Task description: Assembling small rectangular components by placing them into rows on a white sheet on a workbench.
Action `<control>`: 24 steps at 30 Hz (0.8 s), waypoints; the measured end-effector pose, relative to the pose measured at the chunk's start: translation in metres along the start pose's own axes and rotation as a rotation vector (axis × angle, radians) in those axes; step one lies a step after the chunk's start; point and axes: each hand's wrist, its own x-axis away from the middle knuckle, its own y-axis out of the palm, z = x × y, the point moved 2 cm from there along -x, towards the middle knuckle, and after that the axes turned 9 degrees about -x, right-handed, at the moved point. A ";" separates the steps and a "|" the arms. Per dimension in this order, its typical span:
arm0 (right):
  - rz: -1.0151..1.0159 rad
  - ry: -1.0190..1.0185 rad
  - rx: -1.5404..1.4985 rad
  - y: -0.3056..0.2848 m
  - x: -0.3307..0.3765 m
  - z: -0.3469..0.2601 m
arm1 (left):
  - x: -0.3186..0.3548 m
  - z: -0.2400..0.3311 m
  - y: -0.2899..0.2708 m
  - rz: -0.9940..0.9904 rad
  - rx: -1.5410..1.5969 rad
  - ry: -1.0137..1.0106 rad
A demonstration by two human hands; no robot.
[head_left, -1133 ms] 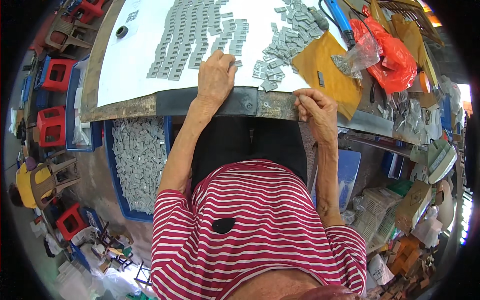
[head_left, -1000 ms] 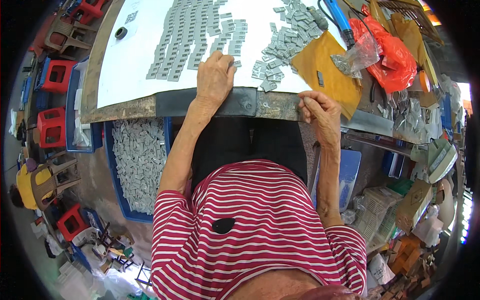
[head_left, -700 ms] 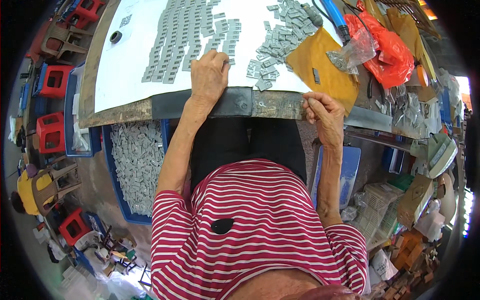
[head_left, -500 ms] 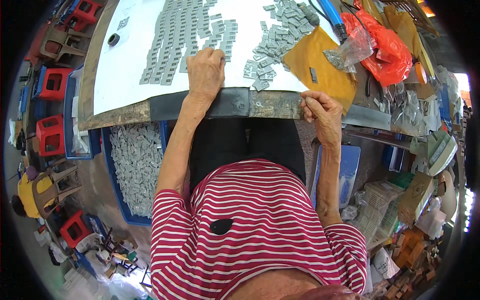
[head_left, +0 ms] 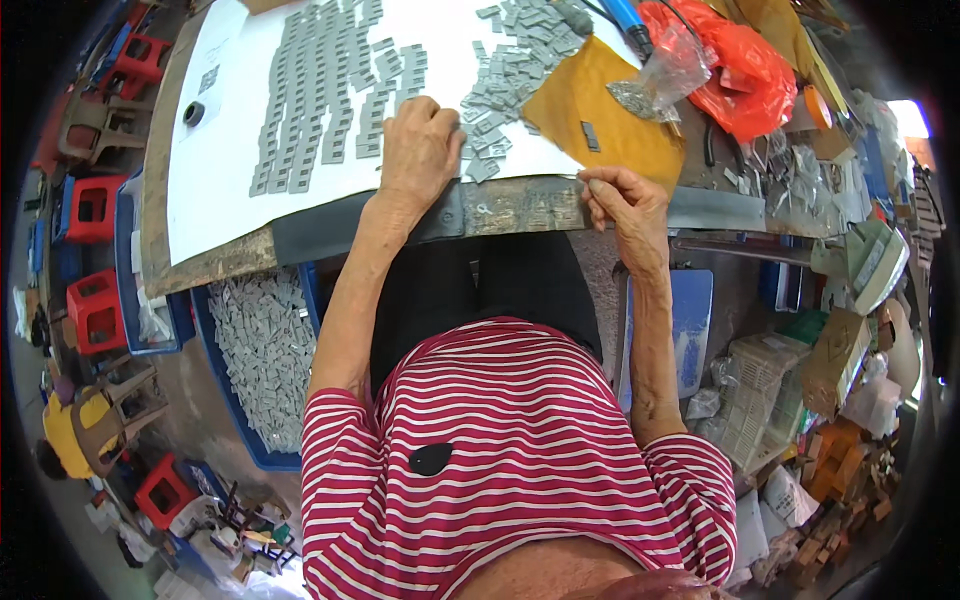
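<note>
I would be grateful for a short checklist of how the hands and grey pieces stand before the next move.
1. Left hand free of a piece: cannot tell; its fingertips are hidden.
2. Right hand away from the grey rows: ok, at the table's front edge.
3. Every row straight: not ok; some pieces toward the right sit askew.
4. Loose pile apart from the rows: ok, white sheet shows between them.
5. Dark piece lying on the yellow-brown sheet: ok.
</note>
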 end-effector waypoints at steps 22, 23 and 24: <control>-0.270 -0.795 1.178 -0.018 -0.086 -0.006 | 0.001 -0.003 -0.008 0.054 0.335 -0.168; -0.273 -0.793 1.179 -0.018 -0.086 -0.007 | 0.001 -0.002 -0.010 0.054 0.336 -0.170; -0.306 -0.808 1.232 -0.016 -0.086 -0.008 | 0.002 -0.002 -0.012 0.064 0.363 -0.189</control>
